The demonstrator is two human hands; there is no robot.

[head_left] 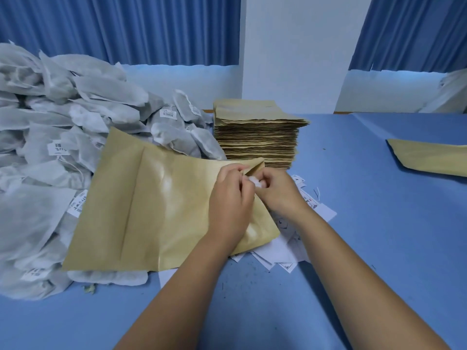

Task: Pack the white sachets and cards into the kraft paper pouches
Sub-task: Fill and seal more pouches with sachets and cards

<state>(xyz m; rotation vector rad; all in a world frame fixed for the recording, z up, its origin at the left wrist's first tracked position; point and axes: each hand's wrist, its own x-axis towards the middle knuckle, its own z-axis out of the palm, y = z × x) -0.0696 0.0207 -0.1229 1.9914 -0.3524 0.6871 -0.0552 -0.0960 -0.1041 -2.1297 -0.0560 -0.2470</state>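
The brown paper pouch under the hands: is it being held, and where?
Yes: left hand and right hand both pinch the kraft pouch at its far right corner, where something white shows between them.

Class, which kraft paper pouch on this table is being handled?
The flat tan kraft paper pouch lying partly over the white sachets: the left hand and right hand pinch one corner. The stacked pouches and the lone pouch far right lie untouched.

Soft, even, cool light gives the whole frame a blue cast. A pale sheen streaks the kraft pouch point(164, 188) near centre. Shadows on the table point(379, 236) are faint and soft-edged. Curtains point(121, 29) at 11 o'clock bow with wide-angle distortion, and sachets point(38, 147) at 9 o'clock look soft.
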